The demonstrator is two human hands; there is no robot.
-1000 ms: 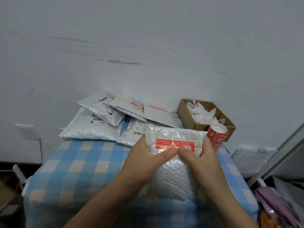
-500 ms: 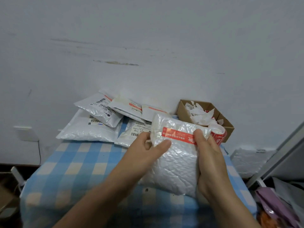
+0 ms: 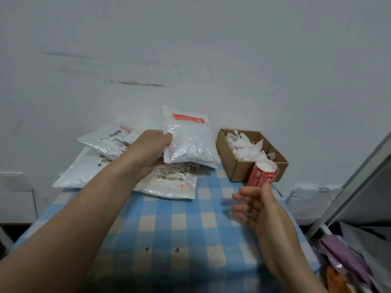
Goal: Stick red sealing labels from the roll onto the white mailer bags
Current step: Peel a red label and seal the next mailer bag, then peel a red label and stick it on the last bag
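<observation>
The left hand [image 3: 152, 144] grips a white bag [image 3: 190, 144] by its left edge, thumb on the front and fingers behind. It holds the bag up over the far side of the bench [image 3: 169, 218], with the bag's lower edge down at the pile [image 3: 84, 170]; I cannot tell whether it rests there. A red label [image 3: 189, 118] is stuck flat across the top of the bag, close under its upper edge.

The pile is more white bags lying overlapped at the far left of the bench, against the wall [image 3: 190, 49], several showing barcoded slips.

The right hand [image 3: 256, 206] hangs above the right side of the bench, released, fingers loosely spread and holding nothing. Its thumb tip is just below the roll [image 3: 262, 173]; I cannot tell whether it touches.

The roll of red labels stands tilted against the near corner of a cardboard box [image 3: 239, 170], well apart from the held bag. White paper scraps [image 3: 243, 144] fill the box. A blue and cream checked cloth [image 3: 211, 240] covers the bench.
</observation>
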